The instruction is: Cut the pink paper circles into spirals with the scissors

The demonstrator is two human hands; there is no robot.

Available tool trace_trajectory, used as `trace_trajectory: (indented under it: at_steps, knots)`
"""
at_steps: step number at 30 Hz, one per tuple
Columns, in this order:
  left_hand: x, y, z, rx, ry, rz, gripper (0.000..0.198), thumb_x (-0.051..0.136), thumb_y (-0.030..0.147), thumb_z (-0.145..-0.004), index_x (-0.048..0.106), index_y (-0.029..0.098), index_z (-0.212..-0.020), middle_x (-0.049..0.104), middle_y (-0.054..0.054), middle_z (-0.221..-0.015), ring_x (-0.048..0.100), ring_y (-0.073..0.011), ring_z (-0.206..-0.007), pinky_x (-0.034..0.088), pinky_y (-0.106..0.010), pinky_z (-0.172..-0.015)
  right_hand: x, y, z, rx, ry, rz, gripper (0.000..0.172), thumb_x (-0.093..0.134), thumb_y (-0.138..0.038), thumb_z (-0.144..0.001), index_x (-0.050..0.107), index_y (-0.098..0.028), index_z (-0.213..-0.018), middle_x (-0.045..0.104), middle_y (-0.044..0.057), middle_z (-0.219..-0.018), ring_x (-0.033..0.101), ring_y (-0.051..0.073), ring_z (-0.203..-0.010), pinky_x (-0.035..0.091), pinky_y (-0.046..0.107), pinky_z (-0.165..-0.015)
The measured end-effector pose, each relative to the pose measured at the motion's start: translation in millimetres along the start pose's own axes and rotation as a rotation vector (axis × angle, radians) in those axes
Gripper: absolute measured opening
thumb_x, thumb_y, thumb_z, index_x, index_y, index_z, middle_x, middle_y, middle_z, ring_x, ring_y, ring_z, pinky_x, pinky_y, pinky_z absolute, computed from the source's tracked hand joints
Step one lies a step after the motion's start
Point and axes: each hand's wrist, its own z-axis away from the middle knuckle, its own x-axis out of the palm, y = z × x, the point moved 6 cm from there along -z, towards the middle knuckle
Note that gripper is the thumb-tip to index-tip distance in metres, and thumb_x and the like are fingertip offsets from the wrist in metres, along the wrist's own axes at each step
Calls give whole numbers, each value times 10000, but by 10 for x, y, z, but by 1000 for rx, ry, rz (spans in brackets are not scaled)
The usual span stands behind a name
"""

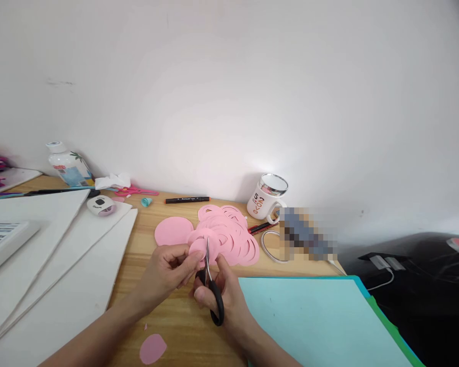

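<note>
Between its thumb and fingers my left hand pinches a small pink paper disc. My right hand is closed round black-handled scissors, whose blades point away from me and lie at the disc's right side. Just beyond both hands spreads a pile of pink paper pieces, many with curved slits cut in them. A larger pink circle lies to the pile's left. Nearer to me on the wooden table rests a loose pink oval, with a tiny scrap above it.
White boards cover the left side. Light blue sheets lie at right. Along the wall stand a white bottle and a mug. A black marker, pink scissors and a white ring surround the pile.
</note>
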Motion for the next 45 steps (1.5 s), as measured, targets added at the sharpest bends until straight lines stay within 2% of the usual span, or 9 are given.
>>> trace_trajectory:
  at_steps: [10, 19, 26, 29, 32, 36, 38, 41, 45]
  knots:
    - [-42, -64, -2, -8, 27, -13, 412, 495, 352, -791, 393, 168, -437, 378, 63, -361, 315, -51, -354, 258, -176, -368, 4, 5, 9, 24, 3, 18, 533, 704, -463, -659, 425, -187, -1019, 450, -126, -405, 354, 59, -322, 446, 242, -466]
    - [-72, -26, -5, 36, 53, -25, 431, 498, 351, -797, 374, 169, -426, 366, 60, -378, 315, -55, -368, 262, -186, -380, -51, 62, 3, 68, 76, 51, 582, 695, -496, -649, 448, -151, -1049, 442, -130, -347, 346, 58, -275, 451, 243, -428]
    - [-355, -268, -54, -113, 506, 391, 258, 512, 371, -815, 517, 171, -652, 436, 73, -424, 343, -57, -338, 270, -170, -351, -179, 64, 0, 76, 254, 36, 528, 669, -464, -704, 463, -144, -1071, 465, -110, -401, 407, 81, -337, 433, 257, -463]
    - [-419, -361, -61, -170, 608, 572, 237, 539, 369, -800, 507, 173, -672, 454, 71, -455, 363, -55, -347, 255, -158, -343, -265, 69, -8, 46, 334, 68, 484, 659, -464, -717, 495, -136, -1034, 468, -95, -414, 429, 96, -361, 401, 254, -454]
    - [-349, -286, -103, -123, 413, 533, 266, 542, 406, -794, 539, 165, -680, 463, 66, -464, 353, -46, -339, 249, -160, -351, -389, 21, -4, -39, 467, 72, 396, 656, -444, -724, 538, -146, -958, 481, -75, -463, 453, 104, -423, 378, 246, -476]
    - [61, -194, -90, -132, -340, 281, 414, 532, 497, -770, 545, 144, -554, 515, 13, -473, 361, -61, -352, 252, -193, -371, -509, -91, 12, -144, 604, 115, 298, 628, -419, -755, 565, -164, -896, 504, -51, -535, 482, 119, -525, 390, 247, -534]
    - [32, -244, -112, -114, -312, 108, 399, 527, 508, -762, 583, 145, -606, 497, 24, -486, 362, -75, -383, 253, -203, -399, -535, -131, 19, -169, 636, 160, 284, 622, -420, -756, 576, -166, -874, 518, -38, -572, 487, 125, -554, 392, 247, -540]
    - [-184, -319, -174, -81, 12, -302, 313, 534, 458, -763, 635, 163, -784, 445, 51, -471, 415, -119, -444, 263, -221, -455, -544, -139, 19, -172, 648, 185, 294, 626, -422, -746, 590, -166, -887, 530, -27, -609, 500, 133, -580, 395, 248, -543]
    - [-158, -379, -174, -104, -67, -803, 323, 513, 375, -784, 613, 207, -1040, 587, 2, -564, 564, -204, -572, 301, -252, -517, -532, -94, 6, -120, 626, 180, 348, 639, -423, -728, 578, -165, -954, 552, -15, -641, 524, 144, -600, 396, 246, -535]
